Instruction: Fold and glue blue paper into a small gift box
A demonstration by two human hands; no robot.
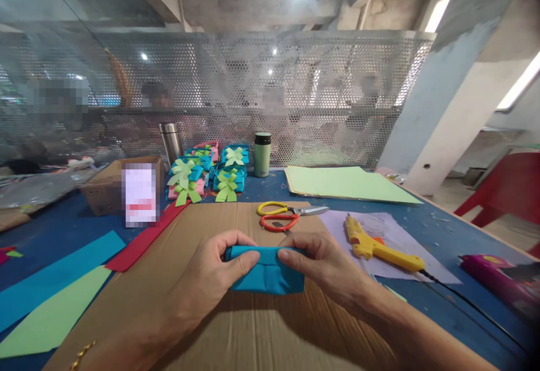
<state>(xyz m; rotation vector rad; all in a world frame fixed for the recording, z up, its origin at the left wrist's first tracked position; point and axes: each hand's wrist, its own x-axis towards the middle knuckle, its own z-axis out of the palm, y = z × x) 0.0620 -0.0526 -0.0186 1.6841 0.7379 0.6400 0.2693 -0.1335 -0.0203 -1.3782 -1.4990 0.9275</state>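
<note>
A folded piece of blue felt-like material [270, 278] is held up above the cardboard sheet [189, 331]. My left hand [232, 258] grips its upper left end, with the thumb pressed on the front. At the upper right end, my right hand [310, 255] pinches it the same way; most other fingers are hidden behind. Just beyond the hands lie scissors [291, 213] with yellow and red handles. To the right of my right hand, a yellow hot glue gun [379, 247] rests on a pale purple sheet [400, 224].
Several blue and pink pieces with green bows [228, 182] are stacked at the back, near a green tumbler [262, 157] and a steel flask [171, 143]. Blue [71, 269], light green [59, 314] and red strips [147, 236] lie left. Green sheets [346, 180] lie back right.
</note>
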